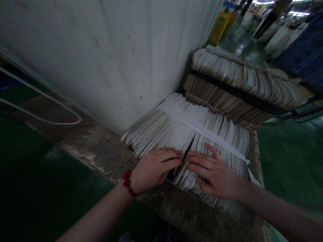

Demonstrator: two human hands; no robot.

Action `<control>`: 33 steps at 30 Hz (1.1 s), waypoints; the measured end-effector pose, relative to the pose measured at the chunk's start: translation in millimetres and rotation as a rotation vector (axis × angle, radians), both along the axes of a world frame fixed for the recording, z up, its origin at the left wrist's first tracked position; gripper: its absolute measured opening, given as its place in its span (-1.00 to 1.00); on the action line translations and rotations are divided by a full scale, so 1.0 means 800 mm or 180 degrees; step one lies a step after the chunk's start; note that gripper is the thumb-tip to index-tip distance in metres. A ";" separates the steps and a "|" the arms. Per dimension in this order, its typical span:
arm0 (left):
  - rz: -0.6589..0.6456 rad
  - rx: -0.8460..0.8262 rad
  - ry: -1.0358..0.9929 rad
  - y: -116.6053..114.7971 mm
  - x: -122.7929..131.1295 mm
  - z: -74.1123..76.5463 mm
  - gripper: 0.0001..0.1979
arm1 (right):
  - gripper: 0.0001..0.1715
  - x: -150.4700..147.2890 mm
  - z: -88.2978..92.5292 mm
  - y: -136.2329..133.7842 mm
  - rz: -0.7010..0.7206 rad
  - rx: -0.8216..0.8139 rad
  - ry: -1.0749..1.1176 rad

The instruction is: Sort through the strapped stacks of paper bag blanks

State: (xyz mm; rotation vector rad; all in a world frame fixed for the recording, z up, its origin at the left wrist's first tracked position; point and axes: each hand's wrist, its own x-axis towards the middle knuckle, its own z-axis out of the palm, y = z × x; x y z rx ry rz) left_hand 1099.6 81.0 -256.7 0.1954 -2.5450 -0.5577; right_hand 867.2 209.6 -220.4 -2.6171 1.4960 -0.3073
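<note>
Both hands lie flat on a bundle of white cards (pixel 171 129) standing on edge on a worn bench (pixel 98 151). Left hand (pixel 153 168), a red bead bracelet (pixel 128 183) at its wrist, and right hand (pixel 217 176) have their fingers stretched out, gripping nothing, with the fingertips meeting at a gap in the cards. A white band (pixel 199 126) binds the bundle. Behind it lies a second bundle (pixel 242 75) under a black strap (pixel 234 92).
</note>
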 end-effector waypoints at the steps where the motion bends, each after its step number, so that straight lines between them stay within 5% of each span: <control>1: 0.0015 0.0036 0.0020 0.000 0.000 0.000 -0.74 | -0.54 0.001 0.000 -0.001 -0.0006 -0.0005 -0.0017; 10: 0.0282 0.0155 0.0048 0.002 0.001 0.000 -0.72 | -0.63 0.015 0.013 -0.018 -0.0161 0.0301 -0.0045; 21: -0.0090 0.0004 -0.0116 -0.004 0.004 0.000 -0.65 | -0.58 0.004 -0.001 0.002 -0.0296 -0.0036 0.0005; 28: -0.0054 0.0061 -0.0164 -0.003 0.001 0.004 -0.68 | -0.46 0.005 0.004 0.000 -0.0081 0.0101 0.0043; 33: -0.0024 -0.0081 -0.0213 -0.002 0.001 0.001 -0.69 | -0.57 0.007 0.012 -0.020 0.0125 0.0152 -0.0059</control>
